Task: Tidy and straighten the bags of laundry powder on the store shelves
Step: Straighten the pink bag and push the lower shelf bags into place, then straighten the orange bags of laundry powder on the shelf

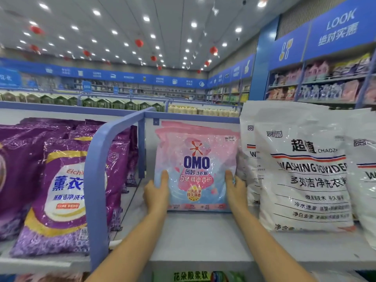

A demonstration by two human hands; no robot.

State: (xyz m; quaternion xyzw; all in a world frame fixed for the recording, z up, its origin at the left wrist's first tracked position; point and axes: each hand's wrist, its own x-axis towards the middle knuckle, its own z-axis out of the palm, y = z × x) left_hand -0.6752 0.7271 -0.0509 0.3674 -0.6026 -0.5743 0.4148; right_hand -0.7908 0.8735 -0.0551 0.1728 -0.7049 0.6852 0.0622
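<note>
- Pink and pale-blue film marks the OMO bag (196,169), which is stood upright on the shelf (203,237), its long axis vertical and its printed face turned to the aisle.
- The bag is clasped from both sides. The left grip (156,191) is closed on the lower left edge with the thumb laid on the front, and the right grip (237,189) is closed on the lower right edge in the same way. The fingers behind the bag are hidden.
- The bag lies straight ahead of the grips and midway between them, so neither is nearer; any shift is judged to be shared evenly.
- More pink bags (183,127) are ranked behind it, their tops seen above its upper edge.
- A bare strip of shelf is seen between the bag's foot and the front lip, so a pull forward to face the row is judged the likely step.
- On the left, a gap is kept to the blue divider (97,180), beyond which purple bags (65,190) are stacked.
- On the right, the white washing-powder bags (305,169) stand just beside the right grip and could be brushed.
</note>
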